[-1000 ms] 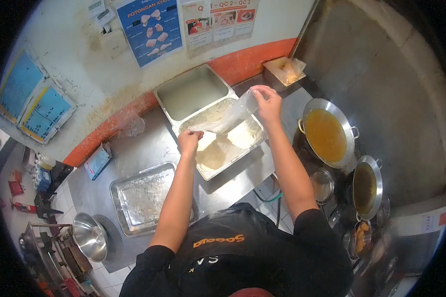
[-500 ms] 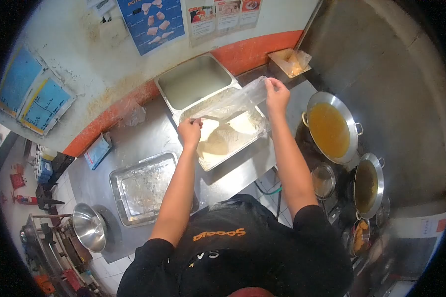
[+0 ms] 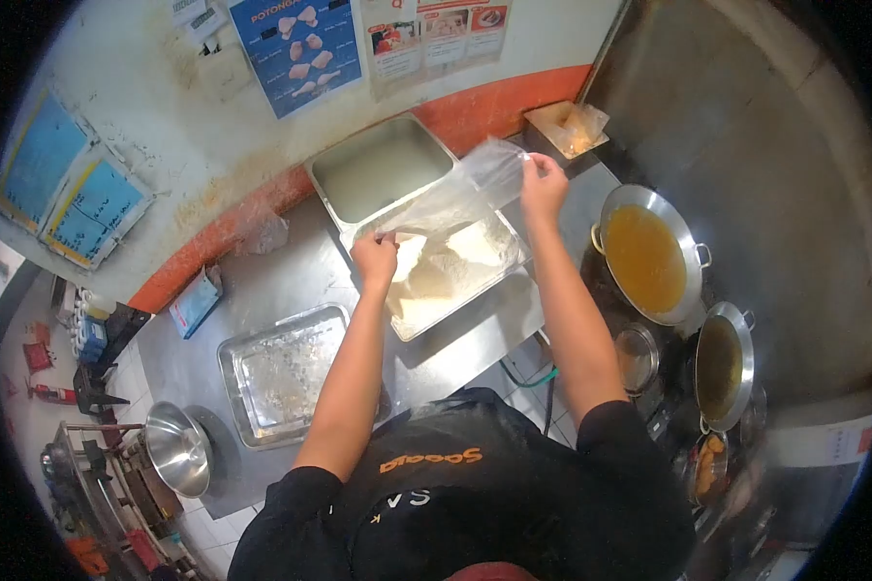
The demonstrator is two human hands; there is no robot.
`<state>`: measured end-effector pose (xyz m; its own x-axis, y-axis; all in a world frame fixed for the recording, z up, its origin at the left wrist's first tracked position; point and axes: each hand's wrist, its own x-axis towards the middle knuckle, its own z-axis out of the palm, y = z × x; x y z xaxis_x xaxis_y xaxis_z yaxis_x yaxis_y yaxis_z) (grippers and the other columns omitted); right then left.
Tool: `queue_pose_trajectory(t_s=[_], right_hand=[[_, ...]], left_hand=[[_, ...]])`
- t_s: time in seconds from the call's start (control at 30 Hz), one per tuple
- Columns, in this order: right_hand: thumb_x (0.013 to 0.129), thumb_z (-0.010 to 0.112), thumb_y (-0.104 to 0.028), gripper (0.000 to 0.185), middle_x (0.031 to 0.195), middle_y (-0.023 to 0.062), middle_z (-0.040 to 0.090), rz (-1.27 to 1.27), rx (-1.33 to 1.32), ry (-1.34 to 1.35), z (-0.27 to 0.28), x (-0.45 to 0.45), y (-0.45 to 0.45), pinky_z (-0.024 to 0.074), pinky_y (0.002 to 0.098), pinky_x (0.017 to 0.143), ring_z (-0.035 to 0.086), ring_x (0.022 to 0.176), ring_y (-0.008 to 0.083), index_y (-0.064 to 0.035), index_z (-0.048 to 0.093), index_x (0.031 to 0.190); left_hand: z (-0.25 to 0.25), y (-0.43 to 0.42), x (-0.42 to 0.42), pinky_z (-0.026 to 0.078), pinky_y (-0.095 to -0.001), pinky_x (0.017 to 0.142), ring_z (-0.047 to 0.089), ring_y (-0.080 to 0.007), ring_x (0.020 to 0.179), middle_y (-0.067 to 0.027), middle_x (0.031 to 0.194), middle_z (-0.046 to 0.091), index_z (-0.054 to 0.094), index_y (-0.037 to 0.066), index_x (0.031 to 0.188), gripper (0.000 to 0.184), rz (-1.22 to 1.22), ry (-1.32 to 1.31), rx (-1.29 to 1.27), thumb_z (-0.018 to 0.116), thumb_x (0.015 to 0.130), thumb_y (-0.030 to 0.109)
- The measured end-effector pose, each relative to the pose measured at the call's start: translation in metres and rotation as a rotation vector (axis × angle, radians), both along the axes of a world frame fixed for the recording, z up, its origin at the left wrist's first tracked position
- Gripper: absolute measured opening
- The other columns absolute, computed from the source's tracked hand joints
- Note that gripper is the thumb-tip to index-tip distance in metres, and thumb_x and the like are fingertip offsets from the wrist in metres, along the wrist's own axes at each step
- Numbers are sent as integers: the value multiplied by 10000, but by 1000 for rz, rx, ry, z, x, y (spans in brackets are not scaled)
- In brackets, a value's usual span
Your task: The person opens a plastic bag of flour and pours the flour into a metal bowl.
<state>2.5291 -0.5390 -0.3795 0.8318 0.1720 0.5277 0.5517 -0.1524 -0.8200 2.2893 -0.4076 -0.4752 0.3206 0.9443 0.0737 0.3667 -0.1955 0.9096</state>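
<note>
A clear plastic bag [image 3: 462, 191] is stretched between my two hands, above a metal pan [image 3: 462, 302] of pale, flour-like powder [image 3: 443, 274]. My left hand [image 3: 375, 258] pinches one end of the bag near the pan's left side. Closed on the other end is my right hand [image 3: 545, 186], higher up and beyond the pan's right corner. White powder forms uneven heaps inside the pan. The bag partly veils the pan's far side.
Behind the pan stands a deep steel container [image 3: 383, 165] of cloudy liquid. An empty-looking metal tray [image 3: 286, 373] lies left, with a steel bowl [image 3: 177, 450] beyond it. To the right are a wide pan of amber oil [image 3: 646, 257] and a smaller dark-oil pan [image 3: 720, 373].
The bag's loose far edge has lifted and spread toward the back. Both hands keep their hold with little movement, and the view has shifted slightly.
</note>
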Motion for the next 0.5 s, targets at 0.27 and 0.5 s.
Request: queue_pose_trajectory(t_s=[0.27, 0.5], right_hand=[[819, 647, -166, 131, 878, 116, 666, -39, 13, 18, -4, 0, 1, 457, 391, 841, 593, 910, 286, -44, 680, 850], [817, 649, -157, 127, 884, 120, 665, -31, 6, -8, -7, -6, 2, 461, 393, 836, 598, 913, 285, -37, 674, 854]], left_hand=[[10, -7, 0, 505, -373, 654, 675, -270, 650, -151, 680, 685, 718, -5, 784, 147, -2, -1, 28, 670, 802, 133], [-2, -6, -1, 501, -380, 661, 666, -304, 659, -159, 690, 682, 712, -1, 790, 140, 23, 49, 56, 675, 800, 133]])
